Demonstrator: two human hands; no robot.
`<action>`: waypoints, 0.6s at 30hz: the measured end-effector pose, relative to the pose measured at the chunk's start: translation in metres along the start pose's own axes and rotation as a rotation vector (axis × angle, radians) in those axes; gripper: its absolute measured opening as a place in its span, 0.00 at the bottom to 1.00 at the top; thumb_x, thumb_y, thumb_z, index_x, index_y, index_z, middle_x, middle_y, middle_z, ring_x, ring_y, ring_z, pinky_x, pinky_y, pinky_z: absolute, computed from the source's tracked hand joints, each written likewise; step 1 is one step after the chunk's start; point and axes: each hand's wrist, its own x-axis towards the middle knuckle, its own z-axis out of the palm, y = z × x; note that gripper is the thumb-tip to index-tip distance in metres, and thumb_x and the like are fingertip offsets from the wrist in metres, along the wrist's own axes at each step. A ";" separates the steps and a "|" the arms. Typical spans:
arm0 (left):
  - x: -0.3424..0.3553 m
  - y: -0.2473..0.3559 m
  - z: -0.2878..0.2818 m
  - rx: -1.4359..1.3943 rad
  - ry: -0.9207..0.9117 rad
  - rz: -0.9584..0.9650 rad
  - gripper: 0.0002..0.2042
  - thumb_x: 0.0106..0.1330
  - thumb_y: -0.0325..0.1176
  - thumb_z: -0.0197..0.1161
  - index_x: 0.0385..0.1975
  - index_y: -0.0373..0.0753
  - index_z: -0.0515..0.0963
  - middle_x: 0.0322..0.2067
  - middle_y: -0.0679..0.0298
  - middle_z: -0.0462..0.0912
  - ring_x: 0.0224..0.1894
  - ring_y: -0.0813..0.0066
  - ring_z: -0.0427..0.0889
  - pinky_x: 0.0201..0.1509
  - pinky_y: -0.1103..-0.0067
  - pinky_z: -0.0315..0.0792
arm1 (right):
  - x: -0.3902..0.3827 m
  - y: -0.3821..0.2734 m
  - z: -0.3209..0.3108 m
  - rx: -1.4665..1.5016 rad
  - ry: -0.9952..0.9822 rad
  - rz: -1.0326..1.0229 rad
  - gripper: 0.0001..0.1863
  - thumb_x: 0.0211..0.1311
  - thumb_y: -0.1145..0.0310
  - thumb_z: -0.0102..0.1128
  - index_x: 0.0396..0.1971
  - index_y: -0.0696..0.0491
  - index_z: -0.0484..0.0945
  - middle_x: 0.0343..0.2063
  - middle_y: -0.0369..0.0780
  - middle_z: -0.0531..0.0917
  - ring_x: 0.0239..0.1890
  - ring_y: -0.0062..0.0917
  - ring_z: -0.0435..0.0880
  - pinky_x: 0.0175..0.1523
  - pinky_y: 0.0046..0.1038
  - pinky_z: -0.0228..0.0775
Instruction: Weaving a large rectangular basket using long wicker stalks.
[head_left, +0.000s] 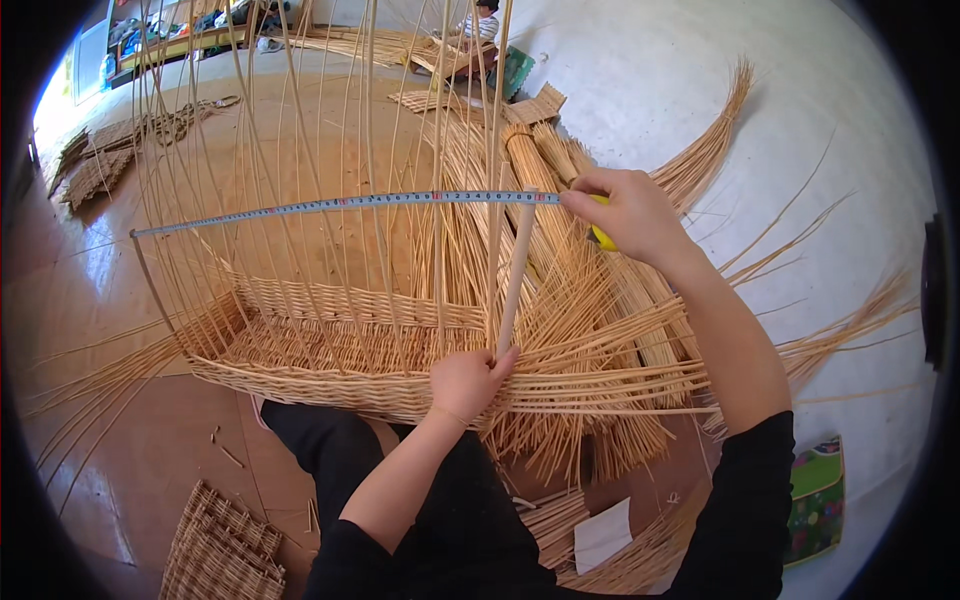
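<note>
Leftward from your left fingers (507,364), which hold the pale stick (518,270) low, lies the woven basket (320,388); above, your right fingers (592,181) grip the tape measure (602,240). If the stick leans, the stretched blade (390,199) may slip.

Two hands show, one left (465,386) and one right (640,218), with one tape measure (340,204). There is one woven basket (330,393) and one thick pale post (516,280). More than a dozen thin upright rods (370,130) stand there, too crowded for an exact count; the loose rods on the floor run to dozens at least. One fanned bundle (708,145) leans against the wall. Single items include one white sheet (604,536), one green patterned bag (818,500) and one other person (482,28). Whether the woven matting (222,545) at lower left is one piece or several cannot be told.
</note>
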 end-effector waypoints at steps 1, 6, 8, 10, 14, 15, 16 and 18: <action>-0.001 -0.002 0.002 0.000 -0.003 -0.003 0.30 0.62 0.63 0.47 0.21 0.42 0.83 0.15 0.60 0.78 0.20 0.62 0.80 0.25 0.70 0.71 | 0.000 0.000 0.001 0.001 0.008 -0.011 0.18 0.57 0.52 0.57 0.30 0.52 0.81 0.22 0.42 0.80 0.26 0.34 0.79 0.32 0.33 0.68; -0.002 -0.003 0.007 0.098 0.046 0.024 0.28 0.63 0.61 0.47 0.20 0.43 0.83 0.14 0.61 0.79 0.19 0.62 0.80 0.24 0.70 0.72 | -0.001 0.002 0.002 -0.006 0.007 -0.010 0.18 0.58 0.52 0.57 0.30 0.53 0.81 0.21 0.42 0.80 0.25 0.33 0.78 0.32 0.33 0.67; -0.002 -0.003 0.007 0.090 0.047 0.015 0.28 0.62 0.61 0.47 0.20 0.43 0.83 0.14 0.61 0.78 0.19 0.63 0.80 0.24 0.70 0.72 | -0.002 0.003 0.003 -0.001 0.019 -0.028 0.18 0.58 0.52 0.57 0.30 0.53 0.81 0.20 0.42 0.80 0.25 0.33 0.78 0.32 0.33 0.67; -0.003 -0.003 0.006 0.083 0.047 0.006 0.29 0.62 0.61 0.47 0.20 0.43 0.83 0.14 0.61 0.78 0.18 0.63 0.79 0.23 0.70 0.71 | -0.002 0.004 0.003 -0.014 0.016 -0.027 0.18 0.58 0.52 0.56 0.30 0.53 0.81 0.20 0.41 0.79 0.24 0.33 0.78 0.31 0.33 0.67; -0.004 -0.007 0.010 0.050 0.094 0.046 0.28 0.62 0.61 0.48 0.17 0.42 0.82 0.12 0.61 0.76 0.16 0.63 0.78 0.22 0.71 0.70 | -0.001 0.002 0.003 -0.018 0.021 -0.025 0.18 0.58 0.52 0.56 0.29 0.52 0.80 0.19 0.40 0.79 0.23 0.32 0.78 0.31 0.33 0.67; -0.003 -0.007 0.012 0.037 0.121 0.068 0.28 0.62 0.60 0.49 0.16 0.42 0.82 0.11 0.61 0.76 0.15 0.64 0.77 0.21 0.71 0.69 | -0.002 0.002 0.002 -0.017 0.018 -0.014 0.18 0.58 0.52 0.56 0.29 0.52 0.80 0.19 0.40 0.79 0.24 0.32 0.78 0.31 0.33 0.67; -0.003 -0.007 0.014 0.034 0.120 0.069 0.28 0.62 0.60 0.49 0.16 0.42 0.82 0.11 0.61 0.76 0.15 0.64 0.77 0.21 0.71 0.69 | -0.003 0.002 0.000 -0.017 0.015 -0.004 0.18 0.58 0.51 0.56 0.29 0.52 0.80 0.19 0.40 0.79 0.24 0.32 0.78 0.31 0.33 0.67; -0.003 -0.009 0.014 0.010 0.137 0.077 0.29 0.62 0.60 0.49 0.14 0.42 0.81 0.10 0.61 0.75 0.15 0.63 0.76 0.20 0.70 0.68 | -0.001 0.002 0.003 -0.018 0.015 -0.010 0.18 0.58 0.51 0.56 0.29 0.52 0.80 0.19 0.40 0.79 0.24 0.31 0.77 0.31 0.33 0.66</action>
